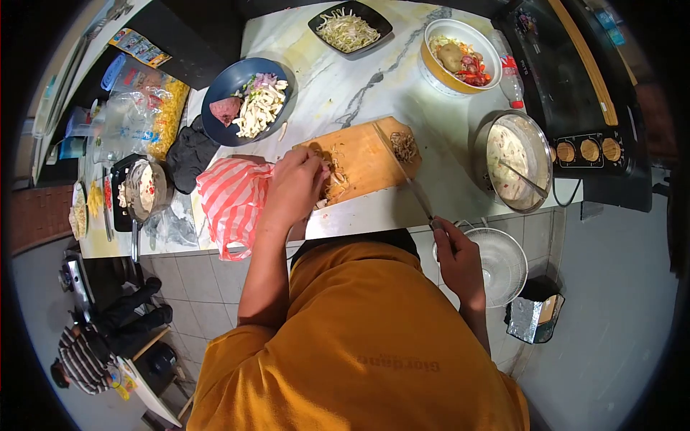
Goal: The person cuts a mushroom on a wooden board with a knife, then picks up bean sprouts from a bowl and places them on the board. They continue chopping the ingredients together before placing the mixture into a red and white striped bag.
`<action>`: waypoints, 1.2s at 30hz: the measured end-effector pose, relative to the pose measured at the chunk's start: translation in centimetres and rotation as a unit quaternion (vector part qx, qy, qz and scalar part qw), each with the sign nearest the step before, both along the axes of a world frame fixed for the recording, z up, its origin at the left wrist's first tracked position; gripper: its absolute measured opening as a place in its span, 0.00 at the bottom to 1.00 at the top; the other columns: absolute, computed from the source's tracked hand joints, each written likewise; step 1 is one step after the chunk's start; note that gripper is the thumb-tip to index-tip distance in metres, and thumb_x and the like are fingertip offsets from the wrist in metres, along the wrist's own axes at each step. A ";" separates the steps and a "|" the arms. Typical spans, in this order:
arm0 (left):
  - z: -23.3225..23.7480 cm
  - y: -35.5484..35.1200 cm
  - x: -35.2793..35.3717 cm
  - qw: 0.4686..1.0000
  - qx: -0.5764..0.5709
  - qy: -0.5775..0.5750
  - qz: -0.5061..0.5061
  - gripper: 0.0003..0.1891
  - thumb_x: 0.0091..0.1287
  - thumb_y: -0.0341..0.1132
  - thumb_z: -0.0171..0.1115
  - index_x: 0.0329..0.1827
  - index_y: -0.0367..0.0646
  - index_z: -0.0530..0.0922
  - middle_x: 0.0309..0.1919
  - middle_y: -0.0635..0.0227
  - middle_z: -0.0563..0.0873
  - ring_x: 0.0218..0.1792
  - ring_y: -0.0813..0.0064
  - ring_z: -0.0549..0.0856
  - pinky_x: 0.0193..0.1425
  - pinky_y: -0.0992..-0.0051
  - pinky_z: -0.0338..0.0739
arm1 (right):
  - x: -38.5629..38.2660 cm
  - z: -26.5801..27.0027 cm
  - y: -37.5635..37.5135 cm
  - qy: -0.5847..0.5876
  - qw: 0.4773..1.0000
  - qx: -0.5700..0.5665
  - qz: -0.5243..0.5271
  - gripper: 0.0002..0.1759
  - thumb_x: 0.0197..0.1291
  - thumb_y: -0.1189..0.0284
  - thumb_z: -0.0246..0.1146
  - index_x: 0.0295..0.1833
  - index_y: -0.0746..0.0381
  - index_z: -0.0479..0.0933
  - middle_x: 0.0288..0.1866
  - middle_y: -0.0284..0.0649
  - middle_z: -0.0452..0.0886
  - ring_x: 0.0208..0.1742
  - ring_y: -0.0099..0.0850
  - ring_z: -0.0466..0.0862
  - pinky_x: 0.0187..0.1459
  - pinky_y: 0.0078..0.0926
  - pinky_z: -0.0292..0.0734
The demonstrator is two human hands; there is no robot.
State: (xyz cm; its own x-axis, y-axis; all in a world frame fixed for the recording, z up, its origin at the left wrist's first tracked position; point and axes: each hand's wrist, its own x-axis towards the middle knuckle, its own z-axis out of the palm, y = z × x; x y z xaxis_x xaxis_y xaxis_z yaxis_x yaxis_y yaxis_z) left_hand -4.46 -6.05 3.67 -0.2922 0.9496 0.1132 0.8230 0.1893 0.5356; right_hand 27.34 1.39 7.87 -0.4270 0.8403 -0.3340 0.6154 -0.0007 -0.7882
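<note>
My right hand point(460, 260) grips the handle of a knife point(404, 168). Its long blade lies slanting across the wooden cutting board point(370, 161). To the right of the blade sits a small pile of chopped brownish food point(404, 146). My left hand point(296, 183) is at the board's left end with its fingers curled together; what they hold, if anything, is hidden. Thin pale brown shreds point(335, 176) are scattered beside those fingers. A red-and-white striped plastic bag point(233, 197) rests against my left forearm.
Behind the board stand a blue plate of chopped food point(215, 128), a black bowl of bean sprouts point(316, 25) and a bowl of vegetables point(435, 68). A metal pot of batter point(543, 169) stands right, a pan point(162, 190) left. Below hangs a white colander point(514, 276).
</note>
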 end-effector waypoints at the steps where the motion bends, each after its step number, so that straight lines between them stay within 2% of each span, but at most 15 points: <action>1: 0.2 0.7 0.1 1.000 0.001 0.000 -0.002 0.05 0.64 0.30 0.68 0.38 0.37 0.84 0.40 0.57 0.82 0.47 0.52 0.81 0.53 0.59 0.74 | 0.0 0.2 0.0 -0.002 1.000 0.000 -0.002 0.20 0.76 0.64 0.60 0.63 0.66 0.81 0.19 0.38 0.75 0.22 0.18 0.68 0.25 0.24 0.65; 3: 0.5 2.8 0.4 0.998 0.018 0.052 -0.027 0.05 0.64 0.30 0.66 0.40 0.39 0.84 0.43 0.58 0.83 0.50 0.56 0.80 0.57 0.60 0.72 | 0.0 0.4 0.0 -0.003 1.000 0.003 -0.006 0.20 0.76 0.64 0.60 0.63 0.66 0.81 0.19 0.38 0.75 0.22 0.18 0.68 0.25 0.24 0.65; 8: -1.0 7.3 1.7 0.993 0.003 0.085 -0.088 0.09 0.65 0.32 0.67 0.45 0.40 0.84 0.46 0.60 0.83 0.52 0.57 0.79 0.57 0.61 0.70 | 0.8 0.3 -0.4 0.003 0.999 0.009 -0.033 0.20 0.76 0.63 0.60 0.63 0.66 0.80 0.18 0.39 0.73 0.22 0.19 0.67 0.26 0.24 0.65; 11: -1.2 8.2 2.6 0.996 0.041 0.049 -0.069 0.09 0.66 0.34 0.66 0.47 0.41 0.85 0.47 0.61 0.84 0.54 0.58 0.79 0.57 0.62 0.69 | 1.2 0.5 -0.7 0.004 0.998 0.008 -0.055 0.21 0.76 0.63 0.60 0.63 0.67 0.80 0.18 0.38 0.72 0.22 0.19 0.67 0.26 0.24 0.65; 13: -1.2 7.3 3.2 0.998 0.063 -0.002 0.022 0.10 0.66 0.36 0.68 0.47 0.44 0.85 0.47 0.63 0.84 0.54 0.59 0.80 0.57 0.61 0.67 | 1.8 0.2 -1.0 0.000 0.998 0.000 -0.065 0.21 0.76 0.64 0.61 0.64 0.67 0.80 0.18 0.38 0.72 0.22 0.19 0.67 0.26 0.24 0.64; 16: -0.9 5.7 3.7 0.997 0.041 0.014 0.057 0.10 0.64 0.38 0.70 0.46 0.48 0.86 0.47 0.64 0.83 0.52 0.60 0.78 0.56 0.60 0.64 | 1.9 0.0 -1.1 0.005 0.997 -0.009 -0.074 0.21 0.76 0.64 0.60 0.64 0.67 0.80 0.19 0.37 0.72 0.22 0.19 0.67 0.26 0.24 0.65; 21: -2.5 4.1 3.3 0.997 0.051 0.047 0.040 0.13 0.60 0.38 0.73 0.47 0.48 0.86 0.49 0.66 0.82 0.55 0.61 0.76 0.58 0.59 0.61 | 1.5 -0.2 -1.0 -0.001 0.998 -0.031 -0.058 0.21 0.76 0.63 0.60 0.64 0.67 0.80 0.20 0.38 0.75 0.22 0.20 0.69 0.27 0.24 0.67; 23: -3.0 4.3 3.0 0.996 0.054 0.051 0.047 0.13 0.60 0.37 0.74 0.47 0.48 0.86 0.49 0.66 0.82 0.56 0.62 0.76 0.58 0.60 0.60 | 0.8 -0.3 -0.9 0.013 0.999 -0.029 -0.041 0.21 0.75 0.63 0.61 0.62 0.67 0.80 0.21 0.41 0.78 0.23 0.21 0.73 0.28 0.24 0.69; 30: -3.7 4.6 2.8 0.996 0.075 0.020 0.052 0.10 0.59 0.37 0.75 0.42 0.50 0.88 0.47 0.69 0.82 0.55 0.63 0.76 0.57 0.61 0.61 | -0.9 -0.4 -0.6 -0.002 1.000 -0.022 0.000 0.21 0.75 0.61 0.60 0.61 0.66 0.81 0.24 0.45 0.82 0.23 0.27 0.79 0.30 0.29 0.74; 32: -3.7 4.6 2.9 0.996 0.070 0.024 0.050 0.10 0.60 0.39 0.76 0.42 0.50 0.88 0.47 0.71 0.83 0.56 0.63 0.77 0.56 0.62 0.61 | -1.3 0.1 -0.6 -0.011 0.999 -0.032 0.013 0.19 0.75 0.64 0.61 0.61 0.67 0.81 0.21 0.37 0.79 0.24 0.18 0.74 0.28 0.23 0.69; 34: -3.6 4.8 3.0 0.993 0.102 0.000 0.055 0.06 0.57 0.34 0.76 0.36 0.50 0.88 0.44 0.70 0.83 0.53 0.64 0.76 0.57 0.62 0.60 | -1.4 0.2 -0.8 -0.019 0.999 -0.034 0.016 0.19 0.75 0.64 0.61 0.61 0.67 0.81 0.21 0.37 0.79 0.23 0.18 0.73 0.28 0.24 0.69; 36: -3.8 4.8 2.9 0.993 0.106 0.001 0.053 0.06 0.57 0.34 0.76 0.36 0.51 0.88 0.44 0.70 0.83 0.53 0.64 0.76 0.56 0.63 0.60 | -1.6 0.3 -0.7 -0.025 0.999 -0.032 0.018 0.20 0.75 0.64 0.61 0.61 0.68 0.81 0.21 0.38 0.79 0.23 0.19 0.73 0.28 0.24 0.69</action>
